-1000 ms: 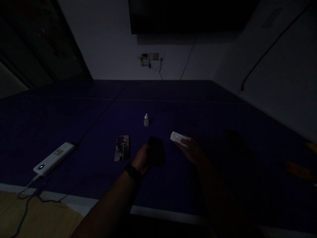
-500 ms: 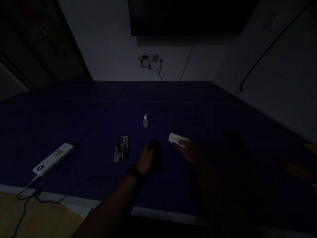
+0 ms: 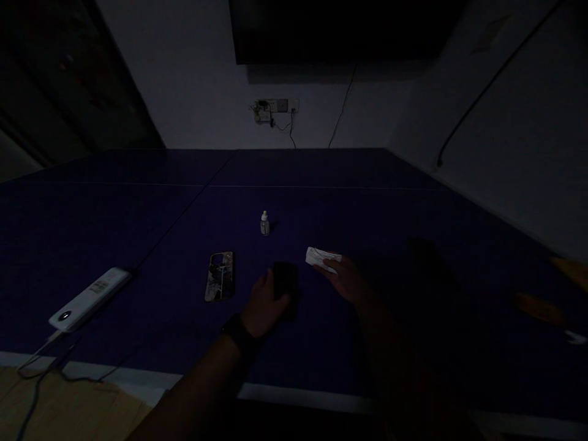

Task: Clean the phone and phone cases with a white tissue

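My left hand point(image 3: 264, 306), with a dark band on its wrist, is closed on the near left part of a dark phone point(image 3: 285, 283). Its thumb lies across the phone's face, while the other fingers are at the left edge. A folded white tissue point(image 3: 320, 258) is gripped in my right hand point(image 3: 345, 277), just right of the phone and apart from it. Left of my left hand lies a patterned phone case point(image 3: 220, 277). Beyond both hands a small dropper bottle point(image 3: 265, 225) with a white cap stands upright.
A white power bank point(image 3: 90, 299) with a cable lies at the left of the dark blue table point(image 3: 340, 208). Dim orange things point(image 3: 539, 307) lie at the far right, near a dark flat shape point(image 3: 429, 260). Sockets point(image 3: 275, 106) and a screen point(image 3: 340, 30) are on the wall.
My left hand has shifted its grip, with its thumb now lower across the phone. My right hand still holds the tissue. The whole view has turned slightly right.
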A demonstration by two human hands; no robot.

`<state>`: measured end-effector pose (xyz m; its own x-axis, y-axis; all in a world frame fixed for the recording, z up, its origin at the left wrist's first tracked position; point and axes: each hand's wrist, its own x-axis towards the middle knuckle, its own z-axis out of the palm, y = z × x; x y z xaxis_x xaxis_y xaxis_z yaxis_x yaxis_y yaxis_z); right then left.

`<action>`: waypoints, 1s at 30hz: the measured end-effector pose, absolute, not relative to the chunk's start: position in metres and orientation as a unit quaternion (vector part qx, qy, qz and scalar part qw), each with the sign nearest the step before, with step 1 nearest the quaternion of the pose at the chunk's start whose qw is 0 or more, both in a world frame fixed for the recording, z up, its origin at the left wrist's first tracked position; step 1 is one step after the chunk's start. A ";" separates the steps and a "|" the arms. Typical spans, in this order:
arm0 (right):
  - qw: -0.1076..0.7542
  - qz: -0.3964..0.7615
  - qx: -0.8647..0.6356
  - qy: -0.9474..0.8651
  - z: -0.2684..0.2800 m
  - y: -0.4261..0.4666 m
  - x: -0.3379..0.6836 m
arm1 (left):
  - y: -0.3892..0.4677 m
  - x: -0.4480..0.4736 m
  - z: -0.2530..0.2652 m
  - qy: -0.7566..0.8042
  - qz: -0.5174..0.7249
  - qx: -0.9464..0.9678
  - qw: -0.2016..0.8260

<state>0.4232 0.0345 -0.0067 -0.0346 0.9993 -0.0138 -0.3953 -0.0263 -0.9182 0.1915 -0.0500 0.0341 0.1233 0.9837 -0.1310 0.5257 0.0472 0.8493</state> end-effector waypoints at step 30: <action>0.443 0.342 -0.513 -0.651 0.018 0.039 0.424 | -0.010 0.140 0.002 0.376 0.163 0.884 0.226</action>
<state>0.4240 0.0392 0.0177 -0.0805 0.9709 0.2256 0.3648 0.2394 -0.8998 0.1403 -0.0099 0.0018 0.6637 0.7386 0.1183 0.5909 -0.6146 0.5226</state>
